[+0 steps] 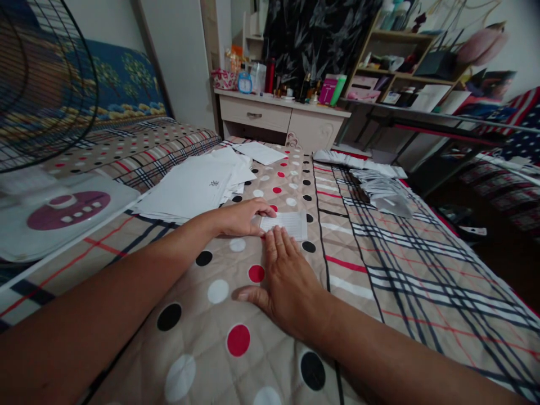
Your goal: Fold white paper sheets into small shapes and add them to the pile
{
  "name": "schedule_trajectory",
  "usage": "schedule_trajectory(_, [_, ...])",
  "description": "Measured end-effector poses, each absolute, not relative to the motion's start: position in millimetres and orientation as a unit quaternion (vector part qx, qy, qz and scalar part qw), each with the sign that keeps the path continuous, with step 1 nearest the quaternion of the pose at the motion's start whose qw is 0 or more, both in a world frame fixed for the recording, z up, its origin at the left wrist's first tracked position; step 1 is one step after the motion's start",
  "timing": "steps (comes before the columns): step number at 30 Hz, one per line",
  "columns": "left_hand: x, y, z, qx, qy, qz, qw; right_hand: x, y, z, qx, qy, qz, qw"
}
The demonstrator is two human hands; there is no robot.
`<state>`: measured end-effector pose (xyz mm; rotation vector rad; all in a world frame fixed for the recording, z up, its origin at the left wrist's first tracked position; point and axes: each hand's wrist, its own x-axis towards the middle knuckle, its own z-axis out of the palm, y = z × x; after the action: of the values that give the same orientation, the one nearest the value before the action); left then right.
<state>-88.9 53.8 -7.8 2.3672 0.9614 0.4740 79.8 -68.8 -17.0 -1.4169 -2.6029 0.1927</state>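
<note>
A small white rectangle of folded paper (295,225) with faint printed lines lies on the bedspread in front of me. My left hand (244,218) holds its left end, with the fingers at the far corner and the thumb at the near one. Flat against its near edge rest the fingertips of my right hand (289,281), the fingers stretched out and the thumb spread to the left. Beyond my left forearm spreads a stack of white paper sheets (185,183), the top one bearing a dark handwritten character.
Farther right lie a row of small silvery-white packets (382,191) and a long pale wrapper (358,159). A single white sheet (261,152) is near the dresser (261,115). At left are a clear plastic case (105,197) and a fan (90,84). Patterned bedspread (261,304) lies beneath everything.
</note>
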Motion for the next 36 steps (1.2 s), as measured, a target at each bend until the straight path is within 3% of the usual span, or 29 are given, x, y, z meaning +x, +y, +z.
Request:
schedule_trajectory(7, [-88,55,-9,0.873,0.366,0.172,0.272,139,-56,-9,-0.522,-0.848,-0.057,0.065])
schedule_trajectory(11, [-87,55,-13,0.868,0.368,0.178,0.28,141,-27,15,-0.613,-0.789,-0.037,-0.025])
schedule_trajectory(14, [-86,55,-15,0.855,0.381,0.185,0.299,133,-2,18,-0.637,-0.762,0.005,0.112])
schedule_trajectory(18, [-86,55,-13,0.837,0.392,0.195,0.329,128,27,-1,-0.69,-0.642,0.193,0.274])
schedule_trajectory(22, [-87,57,-16,0.799,0.388,0.252,0.384,129,39,-21,-0.595,-0.53,0.419,0.435])
schedule_trajectory(24, [-88,59,-19,0.749,0.399,0.314,0.426,130,39,-26,-0.541,-0.475,0.468,0.512])
schedule_trajectory(28, [-85,58,-22,0.607,0.46,0.442,0.475,134,41,-30,-0.502,-0.409,0.439,0.622])
schedule_trajectory(36, [-39,52,-10,0.614,0.418,0.391,0.544,142,53,-33,-0.445,-0.423,0.357,0.704])
